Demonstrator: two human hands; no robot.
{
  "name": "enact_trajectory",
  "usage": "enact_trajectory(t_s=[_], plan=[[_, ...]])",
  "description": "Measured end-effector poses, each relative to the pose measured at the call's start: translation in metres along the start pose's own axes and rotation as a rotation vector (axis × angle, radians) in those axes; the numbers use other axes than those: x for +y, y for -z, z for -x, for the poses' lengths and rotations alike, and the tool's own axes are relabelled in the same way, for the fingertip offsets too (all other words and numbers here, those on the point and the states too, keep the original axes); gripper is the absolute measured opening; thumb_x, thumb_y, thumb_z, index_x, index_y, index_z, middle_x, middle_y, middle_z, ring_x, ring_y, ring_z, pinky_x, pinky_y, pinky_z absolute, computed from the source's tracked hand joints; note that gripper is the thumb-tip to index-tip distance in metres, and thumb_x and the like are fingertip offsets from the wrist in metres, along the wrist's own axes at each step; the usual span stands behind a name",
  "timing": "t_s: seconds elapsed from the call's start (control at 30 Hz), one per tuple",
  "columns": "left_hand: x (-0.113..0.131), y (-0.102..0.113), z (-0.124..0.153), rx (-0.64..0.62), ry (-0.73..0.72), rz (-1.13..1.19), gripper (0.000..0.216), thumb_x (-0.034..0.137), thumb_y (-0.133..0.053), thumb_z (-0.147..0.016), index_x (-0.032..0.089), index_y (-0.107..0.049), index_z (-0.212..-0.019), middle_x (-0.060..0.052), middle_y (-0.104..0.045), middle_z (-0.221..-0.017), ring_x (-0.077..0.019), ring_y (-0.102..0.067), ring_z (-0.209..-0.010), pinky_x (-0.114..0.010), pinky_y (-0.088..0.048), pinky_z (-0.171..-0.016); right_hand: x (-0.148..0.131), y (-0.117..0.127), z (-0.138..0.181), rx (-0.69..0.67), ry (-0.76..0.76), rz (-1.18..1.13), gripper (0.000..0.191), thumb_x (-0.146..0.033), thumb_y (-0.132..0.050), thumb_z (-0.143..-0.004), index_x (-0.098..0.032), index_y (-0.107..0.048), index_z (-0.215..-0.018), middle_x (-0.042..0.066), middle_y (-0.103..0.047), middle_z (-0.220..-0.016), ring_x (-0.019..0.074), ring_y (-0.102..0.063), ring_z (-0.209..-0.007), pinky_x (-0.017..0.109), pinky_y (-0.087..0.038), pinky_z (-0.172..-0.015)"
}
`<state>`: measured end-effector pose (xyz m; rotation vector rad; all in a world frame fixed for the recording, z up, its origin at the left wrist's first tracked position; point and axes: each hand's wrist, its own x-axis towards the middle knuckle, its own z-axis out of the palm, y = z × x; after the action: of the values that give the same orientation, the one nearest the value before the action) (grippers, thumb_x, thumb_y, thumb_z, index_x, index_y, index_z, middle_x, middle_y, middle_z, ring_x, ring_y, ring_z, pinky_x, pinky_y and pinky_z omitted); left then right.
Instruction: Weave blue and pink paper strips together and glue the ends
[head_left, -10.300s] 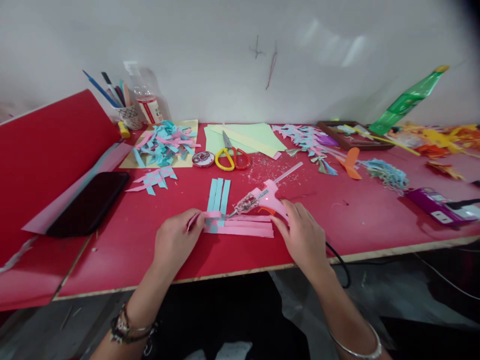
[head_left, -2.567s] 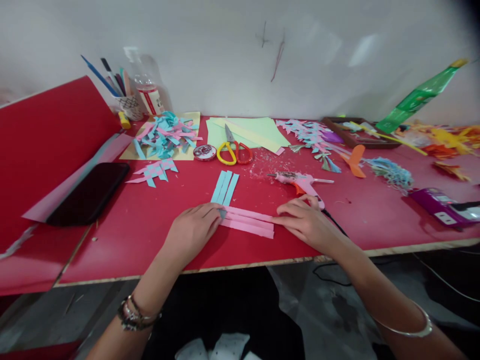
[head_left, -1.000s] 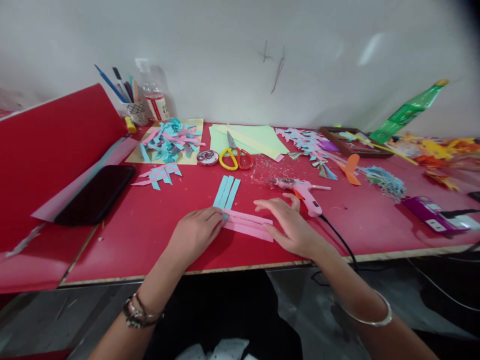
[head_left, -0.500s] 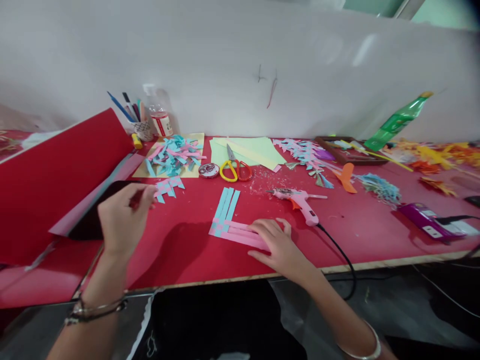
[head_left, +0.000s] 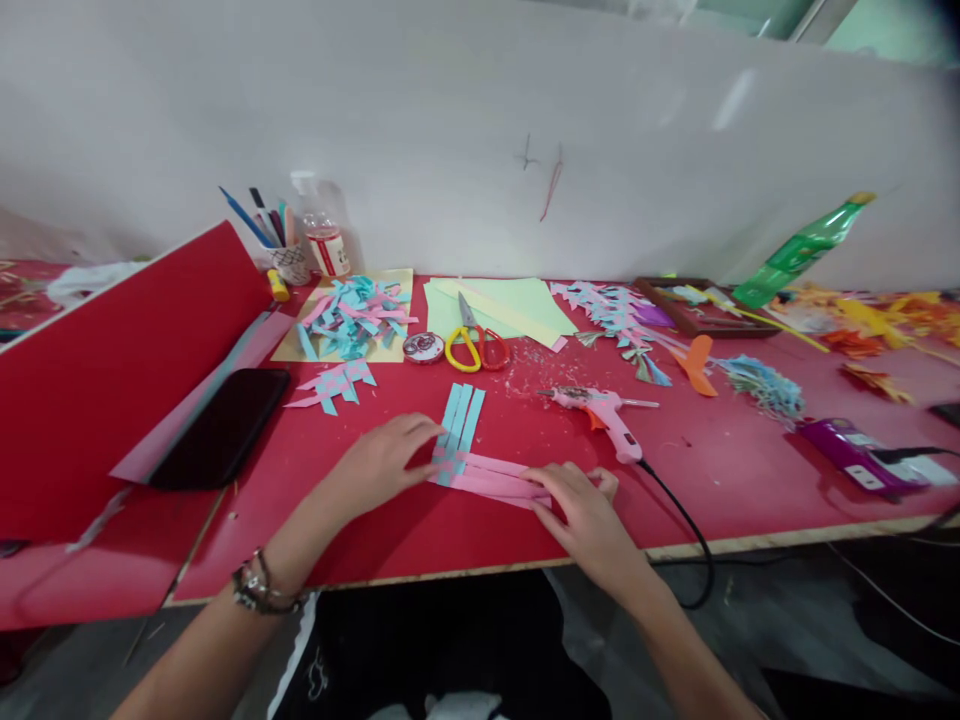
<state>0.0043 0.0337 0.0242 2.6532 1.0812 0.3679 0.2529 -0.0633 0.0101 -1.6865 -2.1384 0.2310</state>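
Note:
A woven piece of blue and pink paper strips [head_left: 452, 462] lies flat on the red table, with blue strips [head_left: 463, 408] running away from me and pink strips [head_left: 499, 478] running right. At its checkered left edge is my left hand [head_left: 386, 462], thumb and fingers closing on the corner. My right hand [head_left: 585, 508] pinches the loose ends of the pink strips between thumb and fingers. A finished-looking checkered paper piece [head_left: 341, 383] rests farther left. Beyond the blue strips lie scissors [head_left: 475, 340] with yellow and red handles.
Right of the work lies a pink glue gun [head_left: 611, 420] with a black cord. A phone [head_left: 221, 430] and red board [head_left: 127, 380] are at left. Behind are a paper-strip pile [head_left: 352, 315], round tin [head_left: 424, 347], pen cup [head_left: 289, 264], wooden tray [head_left: 701, 312] and green bottle [head_left: 802, 255].
My left hand has come down and right, from beside the checkered piece to the woven corner. My right hand stays at the pink strips, its fingers now nearer their ends.

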Motion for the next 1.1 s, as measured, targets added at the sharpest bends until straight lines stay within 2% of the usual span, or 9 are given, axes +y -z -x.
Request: enact_trajectory(t_s=[0.03,0.17,0.27,0.6,0.77,0.87,0.93,1.0,1.1], plan=[[0.004,-0.004,-0.002,-0.049,-0.023,0.01,0.038,0.041,-0.049,-0.08,0.02,-0.051,-0.112,-0.007,-0.056,-0.111,-0.0196,-0.052,-0.101,-0.031,-0.042,-0.085,0.001,0.001,-0.001,-0.005,-0.016,-0.007,0.021,-0.015,-0.045,-0.081,-0.025,-0.057,-0.095,0.002,-0.064,-0.09,0.0192,-0.055,-0.085,0.036,-0.023,-0.077],[0.018,-0.01,-0.004,-0.091,-0.013,-0.003,0.037,0.04,-0.056,-0.076,0.022,-0.052,-0.108,-0.006,-0.055,-0.106,-0.0215,-0.05,-0.099,-0.033,-0.041,-0.084,0.003,0.006,-0.006,-0.057,-0.075,-0.089,0.011,-0.02,-0.049,-0.08,-0.023,-0.06,-0.081,-0.001,-0.063,-0.08,0.0166,-0.054,-0.08,0.033,-0.023,-0.076],[0.026,-0.011,-0.003,-0.095,0.038,0.007,0.03,0.035,-0.055,-0.078,0.021,-0.053,-0.104,-0.005,-0.055,-0.103,-0.0208,-0.049,-0.097,-0.032,-0.041,-0.082,0.002,0.01,-0.01,-0.096,-0.08,-0.146,0.016,-0.025,-0.048,-0.082,-0.02,-0.057,-0.07,-0.001,-0.059,-0.069,0.0143,-0.053,-0.072,0.031,-0.025,-0.073],[0.042,-0.022,0.011,-0.057,0.166,-0.056,0.031,0.039,-0.055,-0.078,0.019,-0.052,-0.101,-0.005,-0.056,-0.096,-0.0207,-0.05,-0.09,-0.032,-0.043,-0.076,-0.006,0.025,-0.028,-0.059,-0.022,-0.275,0.023,-0.026,-0.044,-0.084,-0.018,-0.057,-0.067,0.0,-0.06,-0.068,0.0134,-0.054,-0.07,0.031,-0.029,-0.077],[0.036,-0.014,0.024,-0.084,0.201,-0.05,0.029,0.037,-0.057,-0.076,0.021,-0.052,-0.1,-0.004,-0.057,-0.097,-0.02,-0.051,-0.09,-0.03,-0.043,-0.074,-0.019,0.012,-0.026,-0.08,-0.058,-0.315,0.022,-0.033,-0.046,-0.082,-0.018,-0.058,-0.072,0.0,-0.061,-0.07,0.0126,-0.053,-0.066,0.03,-0.032,-0.072],[0.034,-0.013,0.027,-0.053,0.238,-0.072,0.031,0.039,-0.056,-0.077,0.022,-0.052,-0.102,-0.005,-0.057,-0.099,-0.021,-0.052,-0.092,-0.032,-0.043,-0.076,-0.028,-0.001,-0.024,-0.061,-0.1,-0.272,0.022,-0.034,-0.047,-0.082,-0.017,-0.058,-0.073,0.001,-0.06,-0.067,0.0145,-0.053,-0.066,0.031,-0.033,-0.071],[0.035,-0.014,0.025,-0.017,0.26,-0.104,0.03,0.038,-0.054,-0.077,0.021,-0.053,-0.102,-0.005,-0.058,-0.099,-0.0223,-0.052,-0.092,-0.034,-0.043,-0.077,-0.033,-0.007,-0.025,-0.072,-0.111,-0.272,0.02,-0.033,-0.047,-0.081,-0.017,-0.058,-0.087,0.003,-0.062,-0.073,0.0164,-0.055,-0.07,0.034,-0.035,-0.075],[0.037,-0.017,0.022,0.026,0.274,-0.143,0.029,0.036,-0.054,-0.078,0.02,-0.053,-0.102,-0.007,-0.059,-0.098,-0.0238,-0.052,-0.092,-0.037,-0.042,-0.077,-0.038,-0.01,-0.028,-0.076,-0.071,-0.296,0.029,-0.03,-0.046,-0.082,-0.017,-0.051,-0.107,0.007,-0.063,-0.092,0.0198,-0.056,-0.086,0.038,-0.035,-0.083],[0.042,-0.021,0.017,0.055,0.261,-0.126,0.028,0.031,-0.052,-0.079,0.017,-0.052,-0.104,-0.008,-0.06,-0.099,-0.0243,-0.052,-0.093,-0.036,-0.042,-0.077,-0.049,-0.014,-0.033,-0.087,0.045,-0.345,0.04,-0.023,-0.039,-0.084,-0.018,-0.038,-0.124,0.011,-0.05,-0.123,0.0218,-0.042,-0.116,0.041,-0.031,-0.094]])
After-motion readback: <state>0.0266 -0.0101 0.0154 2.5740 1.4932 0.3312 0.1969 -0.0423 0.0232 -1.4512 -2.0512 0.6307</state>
